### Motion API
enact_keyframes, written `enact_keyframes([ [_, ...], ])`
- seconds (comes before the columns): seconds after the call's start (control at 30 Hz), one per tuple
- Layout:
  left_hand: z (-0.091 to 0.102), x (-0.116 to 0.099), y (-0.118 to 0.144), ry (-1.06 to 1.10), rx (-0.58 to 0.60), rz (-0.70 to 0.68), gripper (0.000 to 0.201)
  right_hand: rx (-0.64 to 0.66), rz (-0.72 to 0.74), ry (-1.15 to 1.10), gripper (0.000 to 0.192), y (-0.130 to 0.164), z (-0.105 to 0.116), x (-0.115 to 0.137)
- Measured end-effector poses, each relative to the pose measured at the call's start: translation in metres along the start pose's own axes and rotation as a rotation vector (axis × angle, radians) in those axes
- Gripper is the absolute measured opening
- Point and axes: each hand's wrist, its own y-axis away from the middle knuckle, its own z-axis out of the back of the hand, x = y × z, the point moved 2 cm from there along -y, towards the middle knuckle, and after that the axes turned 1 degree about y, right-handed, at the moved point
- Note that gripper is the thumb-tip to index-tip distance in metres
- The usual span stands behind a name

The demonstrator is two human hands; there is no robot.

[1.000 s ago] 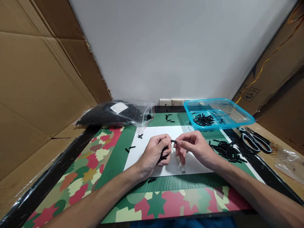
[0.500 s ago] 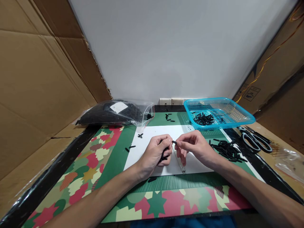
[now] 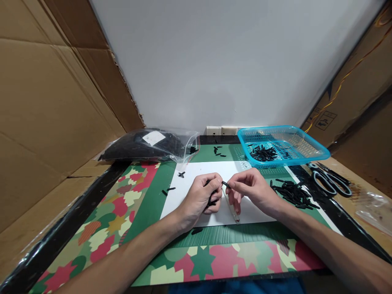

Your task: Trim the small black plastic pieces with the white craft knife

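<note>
My left hand (image 3: 206,194) is closed around several small black elongated pieces (image 3: 211,201), which show between its fingers. Thumb and forefinger of my right hand (image 3: 248,188) pinch one small black piece (image 3: 226,184), whose other end meets my left fingertips. A slim clear stick-like tool (image 3: 235,216) slants down beside the lower fingers of my right hand; its upper part is hidden. Both hands are over a white sheet (image 3: 180,204). To the right of my right hand lies a heap of the same black pieces (image 3: 294,194).
A blue basket (image 3: 324,155) holding black pieces stands at the back right, with scissors (image 3: 329,181) in front. A zip bag full of black material (image 3: 128,147) lies at the back left. Loose pieces (image 3: 170,188) are scattered on the sheet and the green mat (image 3: 150,196).
Both hands keep nearly the same pose. The piece pinched in my right hand and the clear tool have shifted very slightly.
</note>
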Motion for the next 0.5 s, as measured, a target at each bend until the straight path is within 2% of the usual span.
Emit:
enact_keyframes([
  [0.3, 0.0011, 0.0032, -0.0006, 0.009, 0.020, 0.012, 0.051, -0.028, -0.023, 0.048, 0.041, 0.0022, -0.0035, 0.0068],
  [0.5, 0.0009, 0.0025, -0.0009, 0.018, 0.014, 0.005, 0.051, -0.035, 0.013, 0.035, 0.042, 0.0016, -0.0016, 0.0051],
])
